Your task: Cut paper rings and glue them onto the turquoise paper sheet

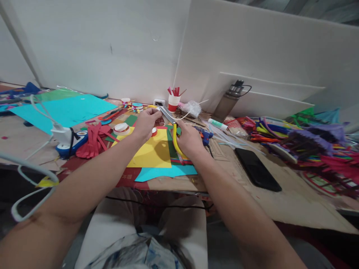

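Scissors (174, 135) in right hand (189, 139), forearm (238, 194) stretched forward.

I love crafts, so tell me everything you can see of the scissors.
The scissors have yellow, plastic-looking handles and grey, metallic-looking blades. The right hand grips the handles this side of the cup; the blades point forward and leftward, tips close by the left hand. How far they are open is unclear.

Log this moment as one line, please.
Left hand: pinching small white piece; Right hand: holding yellow-handled scissors; Blades: near left hand; Below: yellow sheet
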`<state>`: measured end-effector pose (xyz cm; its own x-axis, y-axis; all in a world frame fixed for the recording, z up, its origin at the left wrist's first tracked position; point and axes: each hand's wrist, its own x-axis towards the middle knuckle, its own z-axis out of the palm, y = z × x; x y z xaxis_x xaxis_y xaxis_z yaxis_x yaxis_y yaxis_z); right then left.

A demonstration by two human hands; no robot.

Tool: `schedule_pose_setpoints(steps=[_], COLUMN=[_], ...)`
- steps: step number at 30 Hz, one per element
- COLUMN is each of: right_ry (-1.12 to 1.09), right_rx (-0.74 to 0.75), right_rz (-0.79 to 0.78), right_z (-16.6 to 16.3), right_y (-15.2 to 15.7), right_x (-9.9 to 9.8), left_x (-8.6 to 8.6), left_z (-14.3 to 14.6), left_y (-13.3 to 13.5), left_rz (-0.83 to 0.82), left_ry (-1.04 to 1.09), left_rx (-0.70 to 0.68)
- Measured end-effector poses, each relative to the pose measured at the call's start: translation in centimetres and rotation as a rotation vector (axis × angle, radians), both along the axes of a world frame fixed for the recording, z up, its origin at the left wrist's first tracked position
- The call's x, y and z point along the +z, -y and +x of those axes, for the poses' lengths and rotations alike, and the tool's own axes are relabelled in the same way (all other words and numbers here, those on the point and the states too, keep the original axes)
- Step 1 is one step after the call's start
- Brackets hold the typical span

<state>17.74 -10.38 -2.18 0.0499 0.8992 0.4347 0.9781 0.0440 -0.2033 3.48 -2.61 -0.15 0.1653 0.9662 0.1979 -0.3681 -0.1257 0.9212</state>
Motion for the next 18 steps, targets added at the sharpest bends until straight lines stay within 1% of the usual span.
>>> schedule_pose_setpoints(steps=[6,11,15,18], right_ry=[-0.035,-0.048,-0.053,-0.069], right_rx=[-0.023,-0.024,-0.042,-0.018], right_rz=[-0.041,-0.06,-0.093,-0.075], right_z=[-0.2,-0.4,-0.5,-0.3], right_y=[0.2,0.3,0.2,0.2], right_x=[0.4,0.7,0.7,0.4], left_x=[0.1,-0.4,-0.6,-0.6], left_z=[-0.2,-0.4,-0.7,-0.6], left_y=[-0.2,-0.7,-1.4,-1.4], left_rz=[0.039,0.075,0.001,-0.035], left_ry=[-0.011,-0.02,0.015,0.058], left_rx=[-0.01,-0.036,-0.115,-0.099])
